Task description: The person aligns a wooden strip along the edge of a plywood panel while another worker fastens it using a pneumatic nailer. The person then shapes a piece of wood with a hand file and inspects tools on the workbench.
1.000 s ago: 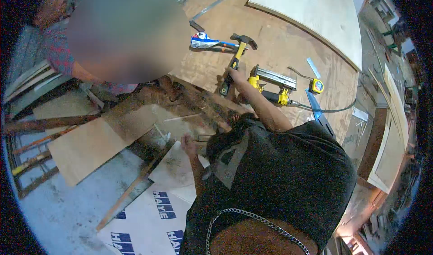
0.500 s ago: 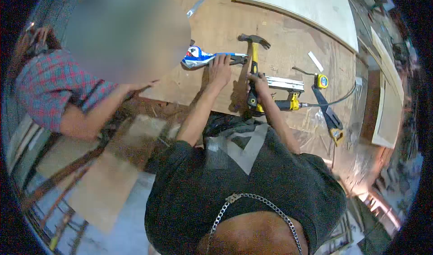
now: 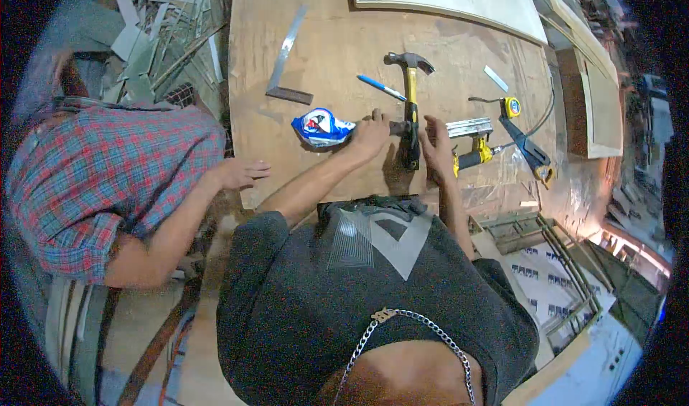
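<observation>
My left hand (image 3: 371, 136) is closed on a dark tool that looks like pliers (image 3: 397, 128), mostly hidden by the fingers. The tool's end meets the handle of a hammer (image 3: 411, 94), which has a yellow and black grip. To the right of that handle, my right hand (image 3: 436, 149) is open, fingers apart, with nothing seen in it. A blue and white packet (image 3: 323, 127) touches or nearly touches my left hand. Above it, a blue and white pen (image 3: 380, 87) lies near the hammer. A yellow and black nail gun (image 3: 474, 155) is right of my right hand.
On the wooden table (image 3: 323, 40) are a metal square (image 3: 286, 54), a tape measure (image 3: 512, 107), a handsaw (image 3: 527, 150), a white strip (image 3: 496, 78) and a pale panel (image 3: 452, 0). A co-worker in a plaid shirt (image 3: 122, 176) leans at the left, one hand (image 3: 240, 173) near the table edge.
My left hand has closed on the dark tool and moved right. My right hand has let go of the hammer. The pen now lies apart from the packet, and the view has shifted.
</observation>
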### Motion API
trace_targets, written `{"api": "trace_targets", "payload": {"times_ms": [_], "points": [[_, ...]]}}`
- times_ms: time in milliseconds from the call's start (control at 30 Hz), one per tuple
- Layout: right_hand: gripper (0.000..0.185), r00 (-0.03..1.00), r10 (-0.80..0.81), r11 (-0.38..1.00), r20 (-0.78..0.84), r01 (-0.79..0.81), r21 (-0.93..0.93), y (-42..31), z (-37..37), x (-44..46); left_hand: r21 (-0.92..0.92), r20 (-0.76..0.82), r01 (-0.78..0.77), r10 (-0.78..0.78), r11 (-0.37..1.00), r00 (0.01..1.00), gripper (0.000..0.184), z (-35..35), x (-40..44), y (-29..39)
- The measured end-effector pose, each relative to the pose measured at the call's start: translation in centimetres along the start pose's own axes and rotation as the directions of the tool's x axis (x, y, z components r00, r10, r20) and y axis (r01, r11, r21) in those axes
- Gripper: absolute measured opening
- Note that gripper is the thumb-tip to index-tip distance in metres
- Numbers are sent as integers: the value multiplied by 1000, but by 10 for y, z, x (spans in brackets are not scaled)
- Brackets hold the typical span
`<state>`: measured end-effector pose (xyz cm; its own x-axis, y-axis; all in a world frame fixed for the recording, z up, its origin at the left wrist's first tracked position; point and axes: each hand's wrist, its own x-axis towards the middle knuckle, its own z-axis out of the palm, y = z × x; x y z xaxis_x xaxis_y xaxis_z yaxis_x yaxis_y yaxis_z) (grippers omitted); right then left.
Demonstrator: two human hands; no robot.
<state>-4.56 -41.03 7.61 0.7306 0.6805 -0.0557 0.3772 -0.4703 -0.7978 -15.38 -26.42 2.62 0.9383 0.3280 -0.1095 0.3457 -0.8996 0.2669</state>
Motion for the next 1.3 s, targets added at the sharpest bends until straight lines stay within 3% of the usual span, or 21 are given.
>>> {"api": "trace_targets", "payload": {"times_ms": [100,200,300,367,400,467,500,533,600,633,667,733,800,867,933,1000,1067,1100,1200,1233,1300], "points": [[33,996,-22,999,-87,20,-25,5,-6,6,73,78,-71,66,995,995,26,-21,-19,5],[27,985,139,967,-105,-112,227,12,-4,20,-6,54,-115,115,993,992,35,-37,-36,-1],[27,989,124,971,-81,-104,214,12,-5,37,-146,-30,-124,120,982,992,45,-36,-40,-12],[25,995,-44,979,-85,60,197,27,6,56,-245,-178,-88,44,966,983,46,-33,-42,-16],[25,996,-50,978,-76,64,197,23,12,64,-246,-180,-78,33,966,983,46,-40,-44,-17],[24,998,-30,957,49,14,291,16,25,82,-368,-321,-69,-57,927,945,46,-53,-48,-20],[23,989,-82,908,119,26,418,15,36,93,-367,-506,-158,-54,917,861,42,-53,-49,-24],[23,988,-93,907,121,34,419,15,45,102,-362,-513,-155,-57,919,857,42,-52,-51,-27],[21,943,-105,915,317,-33,401,-5,71,117,-710,-442,-126,-298,693,846,37,-66,-61,-29],[22,917,-175,927,359,31,373,-13,87,125,-869,-433,-216,-472,445,768,37,-48,-62,-24],[22,884,-238,934,402,94,345,-16,106,133,-866,-439,-221,-470,449,766,37,-43,-68,-26],[27,827,-392,920,402,357,164,-24,143,142,-977,-179,-211,-691,40,700,40,-42,-86,-39],[36,793,-306,951,527,277,136,-45,174,140,-984,-176,-142,-724,108,667,41,-12,-110,-65],[41,605,-573,678,553,729,-96,-50,217,144,-976,-174,-1,-779,217,602,43,20,-125,-90],[38,642,-421,706,641,675,-213,-104,194,111,-909,-408,-61,-846,413,345,47,25,-135,-99],[33,743,-380,727,551,608,-319,-91,215,110,-954,159,-204,-948,-219,275,50,-54,-132,-69],[38,732,-407,701,547,634,-327,-90,211,104,-965,105,-175,-901,-194,421,50,-38,-141,-81],[30,707,-444,654,551,676,-340,-84,208,107,-970,58,-176,-858,-170,510,49,-39,-140,-82],[25,726,-466,687,506,657,-309,-66,180,97,-965,63,-187,-858,-182,510,48,-45,-127,-57],[24,788,-374,794,489,544,-271,-60,169,95,-953,207,-73,-807,-294,554,49,-40,-124,-59],[24,810,-347,799,473,519,-303,-48,127,77,-963,147,-95,-788,-252,598,49,-38,-110,-47]]}}
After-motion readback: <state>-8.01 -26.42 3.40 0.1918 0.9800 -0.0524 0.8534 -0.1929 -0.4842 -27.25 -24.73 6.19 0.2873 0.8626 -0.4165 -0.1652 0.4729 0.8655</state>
